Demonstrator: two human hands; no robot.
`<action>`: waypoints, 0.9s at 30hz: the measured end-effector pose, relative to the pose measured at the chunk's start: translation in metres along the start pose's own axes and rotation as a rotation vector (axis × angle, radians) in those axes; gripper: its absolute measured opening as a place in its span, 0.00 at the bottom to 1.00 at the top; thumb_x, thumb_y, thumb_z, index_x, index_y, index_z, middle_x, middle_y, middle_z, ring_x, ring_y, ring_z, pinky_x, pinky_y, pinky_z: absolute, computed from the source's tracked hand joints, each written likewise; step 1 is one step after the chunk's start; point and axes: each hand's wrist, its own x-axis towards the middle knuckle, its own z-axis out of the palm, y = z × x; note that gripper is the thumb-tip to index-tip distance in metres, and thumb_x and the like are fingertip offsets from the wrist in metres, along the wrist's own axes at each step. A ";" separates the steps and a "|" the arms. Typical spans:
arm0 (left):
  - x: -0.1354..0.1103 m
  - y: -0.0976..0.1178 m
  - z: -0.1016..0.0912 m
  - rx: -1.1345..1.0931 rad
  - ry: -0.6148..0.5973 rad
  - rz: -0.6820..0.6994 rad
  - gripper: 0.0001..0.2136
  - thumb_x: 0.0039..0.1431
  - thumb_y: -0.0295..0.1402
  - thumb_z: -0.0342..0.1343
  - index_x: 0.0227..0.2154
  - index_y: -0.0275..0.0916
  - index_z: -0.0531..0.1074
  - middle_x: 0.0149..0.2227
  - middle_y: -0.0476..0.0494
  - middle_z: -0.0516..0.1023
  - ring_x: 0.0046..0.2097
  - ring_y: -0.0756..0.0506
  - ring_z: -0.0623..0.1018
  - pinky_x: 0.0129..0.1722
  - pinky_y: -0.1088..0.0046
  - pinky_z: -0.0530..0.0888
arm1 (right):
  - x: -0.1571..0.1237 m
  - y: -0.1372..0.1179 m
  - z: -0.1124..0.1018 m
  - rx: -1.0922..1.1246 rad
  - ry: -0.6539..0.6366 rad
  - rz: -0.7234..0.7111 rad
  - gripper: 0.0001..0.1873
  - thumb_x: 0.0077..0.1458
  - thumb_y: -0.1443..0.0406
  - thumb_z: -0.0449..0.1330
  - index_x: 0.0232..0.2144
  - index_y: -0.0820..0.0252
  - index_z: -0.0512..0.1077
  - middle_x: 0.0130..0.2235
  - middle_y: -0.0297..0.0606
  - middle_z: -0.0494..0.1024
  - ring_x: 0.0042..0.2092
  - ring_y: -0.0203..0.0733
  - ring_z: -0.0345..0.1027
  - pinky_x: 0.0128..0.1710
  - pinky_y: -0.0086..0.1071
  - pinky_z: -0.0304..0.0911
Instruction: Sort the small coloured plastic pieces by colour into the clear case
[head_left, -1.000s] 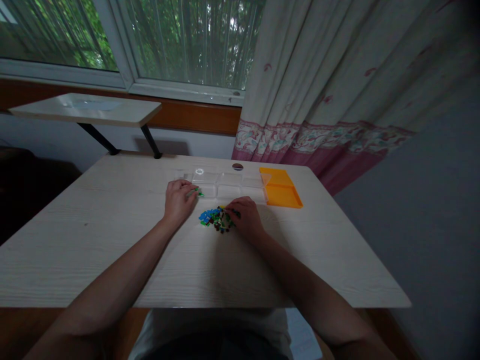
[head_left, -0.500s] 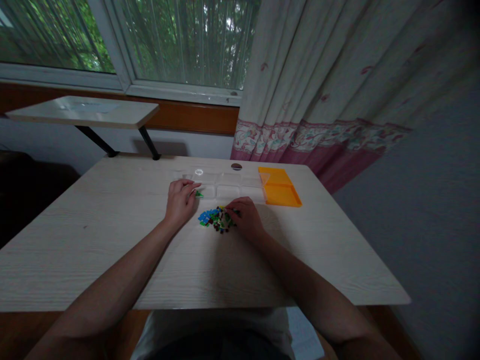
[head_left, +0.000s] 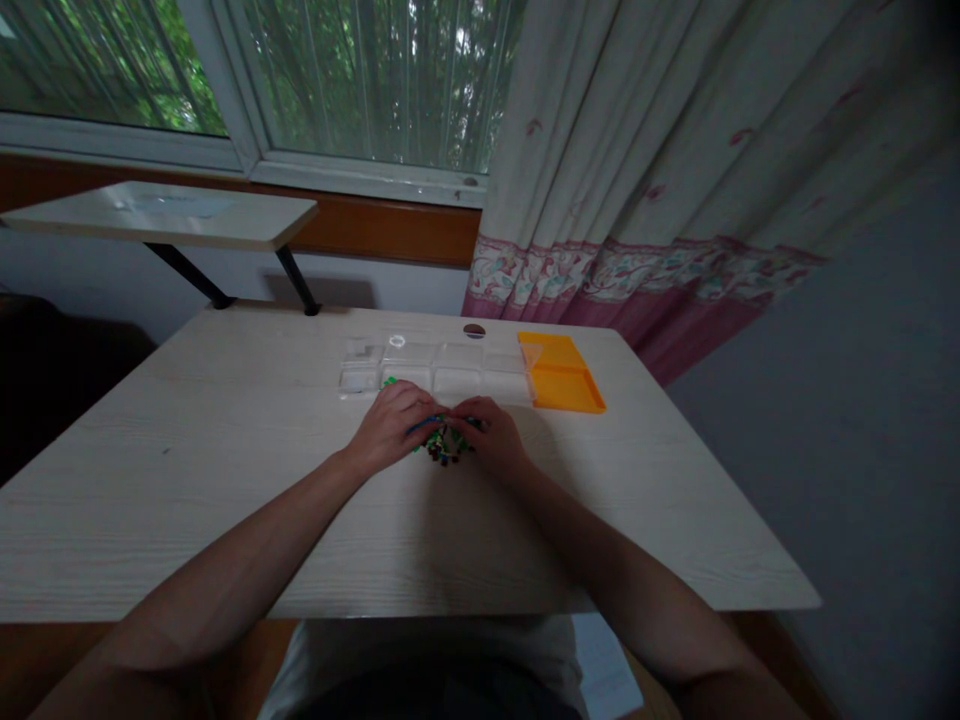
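A small pile of tiny coloured pieces (head_left: pixel 444 445), blue, green and dark, lies on the pale wooden table (head_left: pixel 225 470). My left hand (head_left: pixel 394 425) rests over the pile's left side, fingers curled down onto the pieces. On the pile's right side sits my right hand (head_left: pixel 491 435), its fingers bent into the pieces. What either hand pinches is too small to make out. Just behind the hands stands a clear compartment tray (head_left: pixel 435 368), with a few green pieces (head_left: pixel 389 382) in one front compartment.
An orange lid (head_left: pixel 561 385) lies open at the tray's right end. A dark round hole (head_left: pixel 474 331) marks the table's far edge. A small side table (head_left: pixel 161 212) stands under the window at back left. Curtains hang at back right.
My left hand has moved right from the tray's front compartment onto the pile, covering the blue pieces. The right hand has stayed on the pile.
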 end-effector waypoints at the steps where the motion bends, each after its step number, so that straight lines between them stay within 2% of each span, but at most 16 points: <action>1: 0.000 0.000 0.000 0.000 0.004 -0.002 0.12 0.65 0.39 0.53 0.47 0.45 0.77 0.42 0.44 0.79 0.48 0.43 0.72 0.52 0.61 0.68 | 0.000 0.001 0.000 0.002 0.000 0.005 0.07 0.57 0.60 0.63 0.33 0.54 0.79 0.36 0.36 0.80 0.41 0.41 0.72 0.45 0.36 0.67; 12: -0.001 -0.004 -0.001 0.022 0.009 -0.006 0.10 0.65 0.40 0.54 0.41 0.44 0.78 0.40 0.44 0.79 0.47 0.43 0.73 0.51 0.61 0.68 | 0.000 0.000 -0.001 0.001 0.005 -0.011 0.10 0.59 0.58 0.61 0.33 0.54 0.80 0.36 0.37 0.80 0.41 0.41 0.72 0.45 0.36 0.67; 17: -0.002 -0.015 -0.004 0.042 0.142 -0.110 0.10 0.64 0.40 0.55 0.37 0.42 0.78 0.39 0.43 0.79 0.45 0.42 0.73 0.49 0.61 0.69 | 0.003 0.006 -0.009 -0.152 0.078 -0.089 0.08 0.59 0.61 0.60 0.34 0.55 0.80 0.37 0.39 0.80 0.44 0.44 0.70 0.48 0.39 0.66; 22: -0.003 -0.032 -0.009 0.131 0.270 -0.265 0.09 0.63 0.39 0.56 0.34 0.41 0.78 0.37 0.42 0.79 0.45 0.40 0.72 0.51 0.57 0.67 | 0.004 0.011 -0.011 -0.347 -0.020 -0.166 0.06 0.58 0.65 0.61 0.33 0.57 0.80 0.36 0.39 0.80 0.41 0.43 0.70 0.48 0.39 0.62; 27: -0.005 -0.044 -0.011 0.220 0.321 -0.354 0.09 0.62 0.39 0.56 0.34 0.41 0.78 0.39 0.41 0.78 0.47 0.38 0.70 0.51 0.55 0.66 | -0.001 0.008 -0.009 -0.478 -0.096 -0.211 0.05 0.57 0.66 0.63 0.35 0.57 0.79 0.39 0.39 0.80 0.46 0.45 0.67 0.51 0.40 0.58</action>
